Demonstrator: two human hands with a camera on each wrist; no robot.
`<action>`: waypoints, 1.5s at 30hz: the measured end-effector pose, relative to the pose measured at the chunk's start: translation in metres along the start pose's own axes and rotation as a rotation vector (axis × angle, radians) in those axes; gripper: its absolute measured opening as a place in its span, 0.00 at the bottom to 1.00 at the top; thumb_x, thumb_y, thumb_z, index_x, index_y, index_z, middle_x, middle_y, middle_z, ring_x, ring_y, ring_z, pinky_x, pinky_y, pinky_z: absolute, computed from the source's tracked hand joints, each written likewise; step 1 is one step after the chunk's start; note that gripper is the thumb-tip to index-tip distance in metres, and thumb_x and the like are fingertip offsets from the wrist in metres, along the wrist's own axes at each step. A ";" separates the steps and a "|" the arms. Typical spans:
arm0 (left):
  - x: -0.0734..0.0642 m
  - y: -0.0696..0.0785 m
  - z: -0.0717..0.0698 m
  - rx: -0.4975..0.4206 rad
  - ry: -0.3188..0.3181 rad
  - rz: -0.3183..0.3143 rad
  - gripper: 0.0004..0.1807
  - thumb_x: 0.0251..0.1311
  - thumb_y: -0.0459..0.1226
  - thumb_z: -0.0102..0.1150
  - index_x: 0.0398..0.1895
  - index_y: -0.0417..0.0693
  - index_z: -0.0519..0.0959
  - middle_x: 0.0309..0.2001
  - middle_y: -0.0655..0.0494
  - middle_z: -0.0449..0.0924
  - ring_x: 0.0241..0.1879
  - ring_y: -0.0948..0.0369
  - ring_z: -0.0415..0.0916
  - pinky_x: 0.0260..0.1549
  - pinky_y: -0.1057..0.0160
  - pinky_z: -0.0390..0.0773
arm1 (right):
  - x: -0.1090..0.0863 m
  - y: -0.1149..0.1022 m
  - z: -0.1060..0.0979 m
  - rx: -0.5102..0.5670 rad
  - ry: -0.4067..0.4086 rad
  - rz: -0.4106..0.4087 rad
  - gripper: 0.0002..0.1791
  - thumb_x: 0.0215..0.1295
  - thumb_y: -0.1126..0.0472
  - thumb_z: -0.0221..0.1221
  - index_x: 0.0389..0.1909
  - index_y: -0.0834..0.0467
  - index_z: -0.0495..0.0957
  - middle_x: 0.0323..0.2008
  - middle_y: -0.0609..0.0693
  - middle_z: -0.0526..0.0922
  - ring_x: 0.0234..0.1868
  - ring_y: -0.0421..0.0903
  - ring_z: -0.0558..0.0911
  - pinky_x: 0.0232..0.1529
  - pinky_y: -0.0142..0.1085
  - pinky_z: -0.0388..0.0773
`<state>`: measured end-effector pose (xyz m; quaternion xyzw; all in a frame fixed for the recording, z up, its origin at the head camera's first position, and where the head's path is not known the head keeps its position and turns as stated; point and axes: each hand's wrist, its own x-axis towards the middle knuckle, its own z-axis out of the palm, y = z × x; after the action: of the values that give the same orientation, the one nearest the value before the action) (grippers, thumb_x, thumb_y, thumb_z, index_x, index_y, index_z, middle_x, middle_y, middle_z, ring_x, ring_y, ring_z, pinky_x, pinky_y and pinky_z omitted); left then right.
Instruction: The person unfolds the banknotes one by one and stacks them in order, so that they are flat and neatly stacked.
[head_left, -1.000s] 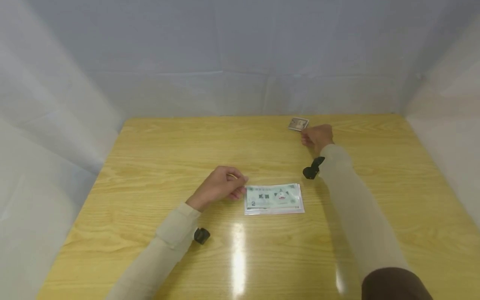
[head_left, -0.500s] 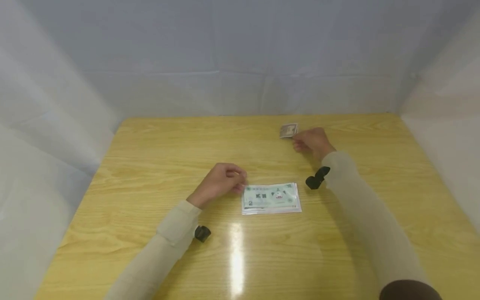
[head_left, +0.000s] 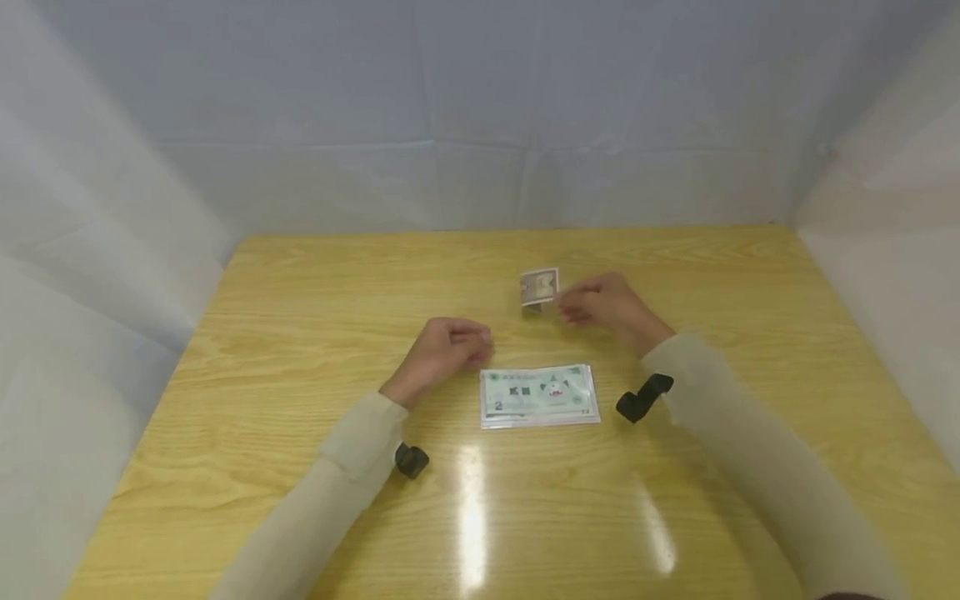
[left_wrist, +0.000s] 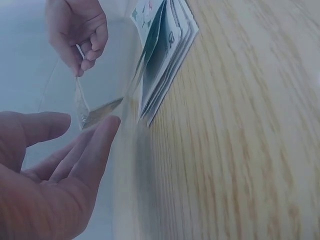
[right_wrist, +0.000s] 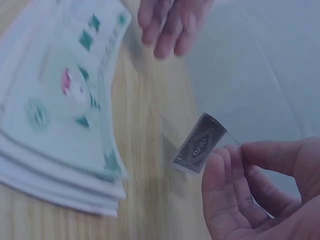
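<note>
A small folded brown banknote (head_left: 539, 287), bent so that one half hangs below the other, is held a little above the table. My right hand (head_left: 609, 307) pinches its edge between thumb and fingers, as the right wrist view shows. In that view a dark printed diamond is on the note's near face. My left hand (head_left: 444, 350) hovers beside the far left corner of a stack of green-topped banknotes (head_left: 537, 396). Its thumb and fingers (left_wrist: 100, 150) stand apart with nothing between them. The stack lies flat; its top note bears a 2 and a cartoon face.
All this is on a wooden table (head_left: 337, 283) whose far edge meets a pale cloth backdrop (head_left: 337, 108). More pale cloth hangs along the left and right sides. Black wrist cameras sit under both sleeves.
My right hand has brought the folded banknote leftward and nearer from the far right of the table. My left hand has lifted slightly away from the stack's corner.
</note>
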<state>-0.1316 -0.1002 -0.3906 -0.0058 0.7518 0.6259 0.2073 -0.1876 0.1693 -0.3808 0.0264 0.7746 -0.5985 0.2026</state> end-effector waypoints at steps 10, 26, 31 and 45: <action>0.009 0.003 0.006 -0.132 0.015 -0.027 0.20 0.74 0.36 0.56 0.61 0.29 0.74 0.53 0.35 0.81 0.54 0.46 0.82 0.53 0.59 0.83 | -0.022 -0.004 0.027 0.027 -0.114 -0.021 0.17 0.73 0.63 0.60 0.54 0.72 0.79 0.50 0.68 0.83 0.49 0.60 0.83 0.56 0.49 0.83; 0.011 0.008 0.008 -0.293 0.055 -0.022 0.20 0.72 0.29 0.56 0.62 0.27 0.72 0.53 0.35 0.80 0.50 0.49 0.85 0.48 0.64 0.85 | -0.032 -0.009 0.043 0.014 -0.101 -0.006 0.14 0.69 0.62 0.65 0.48 0.69 0.82 0.45 0.67 0.84 0.45 0.60 0.85 0.50 0.47 0.86; 0.011 0.008 0.007 -0.303 0.054 -0.009 0.20 0.72 0.29 0.57 0.63 0.27 0.72 0.53 0.36 0.80 0.47 0.50 0.86 0.47 0.63 0.85 | -0.031 -0.009 0.043 0.030 -0.081 -0.015 0.14 0.67 0.63 0.66 0.47 0.68 0.81 0.47 0.68 0.82 0.44 0.60 0.84 0.51 0.49 0.85; 0.003 0.004 0.012 0.117 0.134 0.103 0.14 0.63 0.38 0.70 0.43 0.38 0.78 0.39 0.43 0.84 0.31 0.52 0.86 0.35 0.57 0.89 | -0.029 -0.008 0.046 0.085 -0.094 0.018 0.15 0.69 0.65 0.63 0.53 0.68 0.77 0.48 0.61 0.82 0.45 0.58 0.85 0.52 0.46 0.85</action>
<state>-0.1321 -0.0871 -0.3895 0.0032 0.7986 0.5889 0.1240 -0.1498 0.1297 -0.3730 0.0137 0.7380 -0.6294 0.2431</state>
